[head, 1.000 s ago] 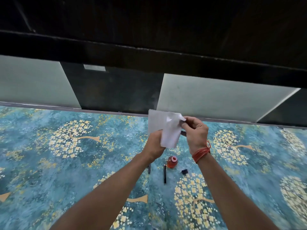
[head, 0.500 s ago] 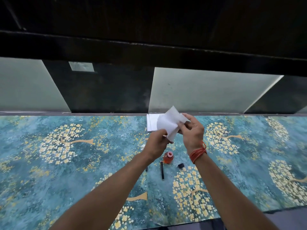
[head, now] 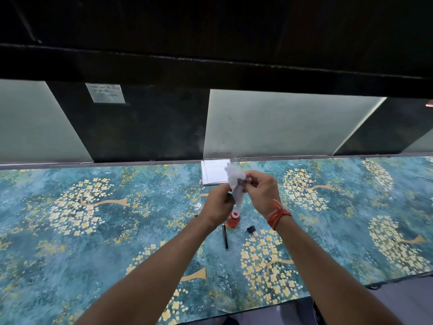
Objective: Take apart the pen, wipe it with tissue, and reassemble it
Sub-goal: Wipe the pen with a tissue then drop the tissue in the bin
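Above cloth [head: 140, 231], left hand [head: 216, 205] + right hand [head: 262, 192] pinch tissue [head: 235, 184] round pen part, axis unclear.

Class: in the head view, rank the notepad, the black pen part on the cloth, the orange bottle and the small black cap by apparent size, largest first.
1. Notepad
2. Pen part: longer than the bottle but far thinner, so their order is unsure
3. Orange bottle
4. Black cap

In front of me a teal cloth [head: 93, 231] with yellow flowering trees covers the table. A small orange bottle [head: 233, 220] stands on it, a small black cap [head: 251, 229] just to its right. A white notepad [head: 214, 172] lies at the far edge.
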